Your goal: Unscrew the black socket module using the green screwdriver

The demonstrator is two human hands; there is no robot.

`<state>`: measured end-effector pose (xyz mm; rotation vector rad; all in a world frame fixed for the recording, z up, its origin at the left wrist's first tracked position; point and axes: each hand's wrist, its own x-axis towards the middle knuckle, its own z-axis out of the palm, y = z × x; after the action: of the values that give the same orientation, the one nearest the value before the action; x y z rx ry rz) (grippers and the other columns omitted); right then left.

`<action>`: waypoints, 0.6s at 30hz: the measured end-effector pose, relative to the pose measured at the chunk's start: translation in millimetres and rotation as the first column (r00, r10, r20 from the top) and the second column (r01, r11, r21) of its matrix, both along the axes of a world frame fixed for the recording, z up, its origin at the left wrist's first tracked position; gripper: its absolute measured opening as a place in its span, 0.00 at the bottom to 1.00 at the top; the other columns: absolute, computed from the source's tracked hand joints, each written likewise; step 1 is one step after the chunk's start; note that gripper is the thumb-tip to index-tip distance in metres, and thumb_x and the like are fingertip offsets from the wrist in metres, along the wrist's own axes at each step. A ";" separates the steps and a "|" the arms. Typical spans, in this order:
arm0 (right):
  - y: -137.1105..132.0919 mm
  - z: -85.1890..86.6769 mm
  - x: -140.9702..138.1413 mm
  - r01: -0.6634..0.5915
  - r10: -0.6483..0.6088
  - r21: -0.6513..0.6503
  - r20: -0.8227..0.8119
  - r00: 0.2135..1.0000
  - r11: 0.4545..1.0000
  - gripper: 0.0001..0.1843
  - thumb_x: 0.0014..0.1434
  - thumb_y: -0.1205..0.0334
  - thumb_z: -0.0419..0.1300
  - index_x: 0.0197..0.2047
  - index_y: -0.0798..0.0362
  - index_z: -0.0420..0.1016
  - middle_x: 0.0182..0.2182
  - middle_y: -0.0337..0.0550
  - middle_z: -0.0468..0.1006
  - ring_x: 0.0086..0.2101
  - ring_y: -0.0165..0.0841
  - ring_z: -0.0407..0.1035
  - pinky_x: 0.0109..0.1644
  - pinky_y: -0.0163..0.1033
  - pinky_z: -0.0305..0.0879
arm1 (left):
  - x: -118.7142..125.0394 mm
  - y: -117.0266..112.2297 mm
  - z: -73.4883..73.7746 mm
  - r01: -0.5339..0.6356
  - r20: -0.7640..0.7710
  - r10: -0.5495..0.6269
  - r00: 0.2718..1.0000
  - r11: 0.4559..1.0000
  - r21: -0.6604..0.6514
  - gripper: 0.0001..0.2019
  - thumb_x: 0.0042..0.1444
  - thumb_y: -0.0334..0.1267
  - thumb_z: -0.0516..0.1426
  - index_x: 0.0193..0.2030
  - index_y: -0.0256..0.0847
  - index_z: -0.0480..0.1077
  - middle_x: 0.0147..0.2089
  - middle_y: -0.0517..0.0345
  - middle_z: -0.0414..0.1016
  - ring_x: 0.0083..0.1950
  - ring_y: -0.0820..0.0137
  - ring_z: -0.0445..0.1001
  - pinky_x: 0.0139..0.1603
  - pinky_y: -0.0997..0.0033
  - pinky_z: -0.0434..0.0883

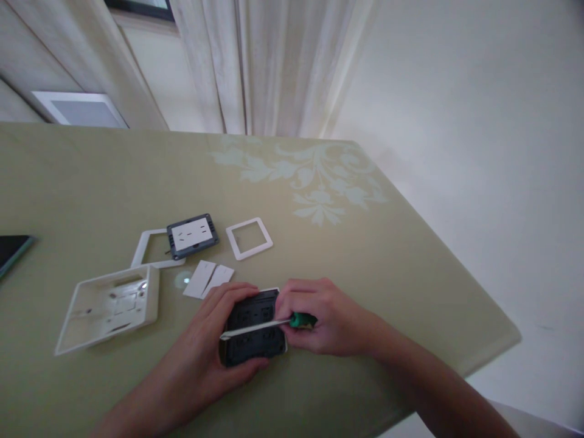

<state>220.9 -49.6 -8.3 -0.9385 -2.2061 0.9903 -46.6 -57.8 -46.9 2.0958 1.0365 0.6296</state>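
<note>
My left hand (207,347) is wrapped round a dark switch module (255,331) that rests on the olive table (347,261) near the front edge. My right hand (319,316) is closed on a green-handled screwdriver (298,320). Its metal shaft lies across the module's top, pointing left toward my left fingers. Two small white rocker plates (207,280) lie just behind my left hand.
A white wall box (109,307) sits open at the left. Behind it lie a white frame (148,249), a grey socket module (191,236) and a smaller white square frame (249,238). A dark phone (11,249) is at the far left edge. Curtains hang behind.
</note>
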 end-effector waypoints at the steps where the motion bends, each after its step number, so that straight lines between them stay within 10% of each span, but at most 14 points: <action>1: -0.6 -0.3 0.0 -0.006 0.006 -0.003 -0.001 1.000 1.000 0.08 0.59 0.72 0.69 0.40 0.52 0.78 0.40 0.41 0.83 0.38 0.30 0.78 0.44 0.31 0.70 | -0.1 -0.3 0.1 -0.005 0.002 0.005 1.000 1.000 0.006 0.39 0.55 0.38 0.71 0.69 0.57 0.60 0.66 0.53 0.73 0.67 0.51 0.73 0.67 0.47 0.77; 18: -7.5 -1.6 -1.1 0.010 -0.044 0.161 0.210 0.977 0.987 0.08 0.60 0.68 0.69 0.44 0.52 0.81 0.43 0.42 0.83 0.38 0.32 0.78 0.41 0.34 0.68 | 1.3 -0.9 1.7 0.013 0.005 -0.013 1.000 1.000 -0.001 0.38 0.57 0.38 0.71 0.70 0.57 0.58 0.68 0.50 0.70 0.70 0.48 0.70 0.70 0.41 0.73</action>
<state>219.8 -57.1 -10.0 -1.0385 -2.4006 0.7156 -45.3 -58.7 -45.2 2.0969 1.0196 0.6279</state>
